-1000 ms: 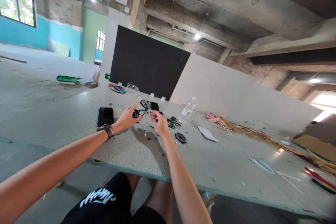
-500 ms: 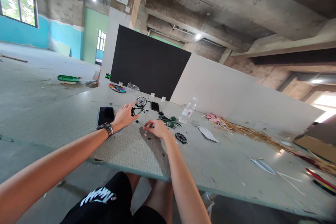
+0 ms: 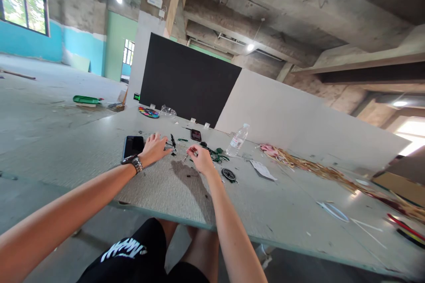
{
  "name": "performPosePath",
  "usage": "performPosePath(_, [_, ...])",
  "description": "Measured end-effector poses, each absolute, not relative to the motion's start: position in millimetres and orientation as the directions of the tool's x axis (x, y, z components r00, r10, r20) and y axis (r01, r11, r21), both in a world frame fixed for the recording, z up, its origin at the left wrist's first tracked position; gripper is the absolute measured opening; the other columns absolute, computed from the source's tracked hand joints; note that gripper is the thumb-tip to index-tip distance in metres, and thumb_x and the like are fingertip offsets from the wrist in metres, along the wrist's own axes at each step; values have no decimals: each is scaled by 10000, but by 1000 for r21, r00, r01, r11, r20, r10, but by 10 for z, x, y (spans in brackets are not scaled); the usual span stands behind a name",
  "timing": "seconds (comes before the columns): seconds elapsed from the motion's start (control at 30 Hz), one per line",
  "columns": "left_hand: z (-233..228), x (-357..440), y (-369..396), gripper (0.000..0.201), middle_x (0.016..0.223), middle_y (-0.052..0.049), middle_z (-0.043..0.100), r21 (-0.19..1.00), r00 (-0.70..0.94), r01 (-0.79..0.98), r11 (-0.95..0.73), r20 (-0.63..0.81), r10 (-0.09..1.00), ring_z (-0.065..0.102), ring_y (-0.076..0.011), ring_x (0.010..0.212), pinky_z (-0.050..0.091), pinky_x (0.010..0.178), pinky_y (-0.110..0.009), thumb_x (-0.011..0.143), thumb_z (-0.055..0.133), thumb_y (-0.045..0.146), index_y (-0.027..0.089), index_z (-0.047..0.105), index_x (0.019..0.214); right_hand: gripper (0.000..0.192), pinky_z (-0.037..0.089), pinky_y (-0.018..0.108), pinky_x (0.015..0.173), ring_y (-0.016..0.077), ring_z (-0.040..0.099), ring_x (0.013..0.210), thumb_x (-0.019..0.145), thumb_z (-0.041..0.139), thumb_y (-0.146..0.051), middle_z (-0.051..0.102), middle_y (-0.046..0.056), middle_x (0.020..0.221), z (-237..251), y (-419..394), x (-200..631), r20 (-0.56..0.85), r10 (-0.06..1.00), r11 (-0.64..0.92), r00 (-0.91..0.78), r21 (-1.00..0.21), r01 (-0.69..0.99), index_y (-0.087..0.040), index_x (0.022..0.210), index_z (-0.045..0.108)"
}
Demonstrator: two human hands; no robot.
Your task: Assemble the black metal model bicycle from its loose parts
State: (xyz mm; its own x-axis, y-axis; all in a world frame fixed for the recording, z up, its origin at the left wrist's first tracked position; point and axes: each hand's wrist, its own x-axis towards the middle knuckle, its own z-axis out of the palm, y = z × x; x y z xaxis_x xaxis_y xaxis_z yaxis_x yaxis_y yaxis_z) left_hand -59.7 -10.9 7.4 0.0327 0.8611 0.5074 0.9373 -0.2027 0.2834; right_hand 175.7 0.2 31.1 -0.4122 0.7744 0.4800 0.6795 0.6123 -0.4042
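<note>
I see the left hand (image 3: 155, 147) resting fingers-down on the black model frame (image 3: 172, 142), which lies on the desk (image 3: 166, 185) just right of the phone (image 3: 133, 145). The right hand (image 3: 201, 159), right of the frame, pinches 1 small thin part (image 3: 186, 157). A loose wheel (image 3: 229, 174) lies right of that hand.

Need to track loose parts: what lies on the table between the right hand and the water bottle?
In the head view, a tangle of green and black model parts lies between the right hand and the water bottle, on the table. The loose black wheel sits nearer, off that line.
</note>
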Motion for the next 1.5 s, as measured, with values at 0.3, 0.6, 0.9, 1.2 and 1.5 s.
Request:
performPosePath(0.3, [132,-267,-177,384,939,-75,757,672,220,434,-600,567,794,684,-229,855,497,812,-336,936,559,483,187,702,1134,328,483,268,739,183,655,793,974,494,-485,735,48,960,316,-102,1590,601,729,665,-327,-509,546,-208,1016,665])
performPosePath(0.6, [56,-228,-159,472,866,-92,763,911,234,-24,-411,405,884,702,-214,799,523,728,-322,740,790,429,135,698,1098,260,492,258,740,196,670,919,920,593,-447,738,49,988,329,-106,1565,621,715,693,-322,-566,446,-208,934,694])
performPosePath(0.9, [41,-239,-125,419,815,-51,711,927,134,-128,-352,368,920,629,-143,687,495,641,-279,713,804,450,140,714,981,364,467,285,828,212,667,933,1008,438,-466,733,86,1013,490,-16,1955,700,706,528,-105,-423,736,-200,1053,683])
performPosePath(1.2, [56,-242,-130,345,786,-39,698,961,66,-21,-277,278,958,609,-125,630,458,572,-248,753,757,389,138,696,982,269,462,337,770,277,679,972,970,521,-352,729,156,1049,423,86,2396,218,970,-50,103,-236,970,-207,1019,742])
performPosePath(1.5, [-13,-355,33,333,863,-69,712,903,-379,95,-419,422,824,615,-151,695,460,620,-260,772,712,414,136,709,956,264,462,243,764,179,692,842,977,530,-363,764,62,906,342,91,2144,305,926,328,-224,-351,877,-212,1032,740])
